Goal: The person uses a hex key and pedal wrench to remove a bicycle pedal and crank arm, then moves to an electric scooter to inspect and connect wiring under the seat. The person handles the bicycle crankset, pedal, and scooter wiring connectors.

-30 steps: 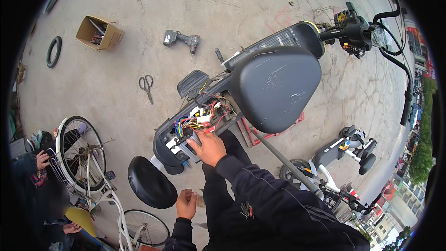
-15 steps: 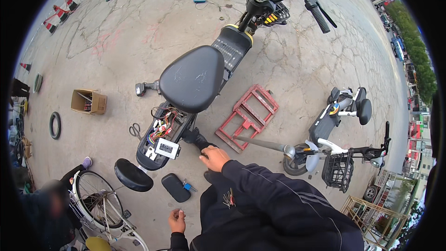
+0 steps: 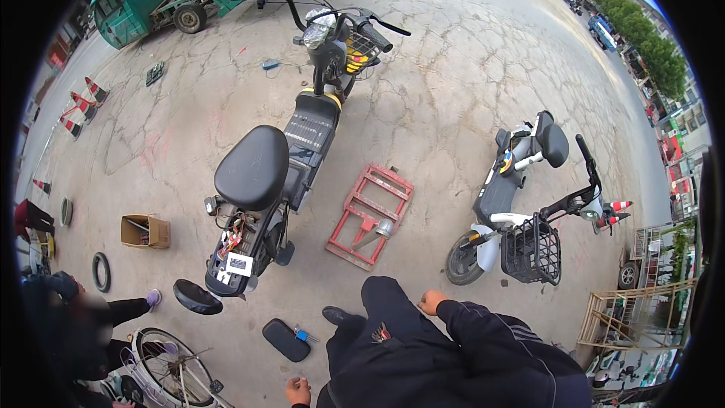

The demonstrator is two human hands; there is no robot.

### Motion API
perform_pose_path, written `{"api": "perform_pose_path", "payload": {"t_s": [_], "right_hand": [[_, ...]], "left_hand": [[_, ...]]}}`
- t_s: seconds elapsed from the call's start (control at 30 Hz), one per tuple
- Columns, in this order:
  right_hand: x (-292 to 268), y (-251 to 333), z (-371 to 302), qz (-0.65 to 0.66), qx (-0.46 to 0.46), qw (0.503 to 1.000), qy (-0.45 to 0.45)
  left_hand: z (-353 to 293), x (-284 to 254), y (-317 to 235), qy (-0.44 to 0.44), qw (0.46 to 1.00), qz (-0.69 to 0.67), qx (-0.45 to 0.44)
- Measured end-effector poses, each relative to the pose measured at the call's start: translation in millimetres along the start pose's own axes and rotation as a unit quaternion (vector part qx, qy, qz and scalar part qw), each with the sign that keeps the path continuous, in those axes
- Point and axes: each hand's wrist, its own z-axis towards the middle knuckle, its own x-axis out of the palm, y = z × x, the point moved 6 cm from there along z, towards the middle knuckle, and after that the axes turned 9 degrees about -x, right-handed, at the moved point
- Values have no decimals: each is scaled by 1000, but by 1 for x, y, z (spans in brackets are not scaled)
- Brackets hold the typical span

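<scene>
White box [image 3: 239, 264] sits on back of the scooter [image 3: 308, 134]. Left hand [image 3: 298, 391] is behind the scooter, right hand [image 3: 432, 302] well off its right, both half-curled; can't tell if they're holding anything.

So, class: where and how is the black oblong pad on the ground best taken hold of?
The black oblong pad is probably best pinched by its long left edge, with the left hand coming from the left. It lies flat, and the blue item sits at its right edge, leaving the left edge easier to reach.
</scene>
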Motion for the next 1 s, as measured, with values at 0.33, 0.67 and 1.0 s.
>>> {"api": "perform_pose_path", "payload": {"t_s": [0.33,0.67,1.0], "right_hand": [[-154,-36,56,125,-144,971,-144],[-341,-70,123,67,-210,959,-176],[-427,-6,109,233,-241,902,-274]], "left_hand": [[-80,214,-406,48,965,-57,250],[-135,368,-579,-158,864,361,313],[-97,354,-562,-113,924,242,274]]}}
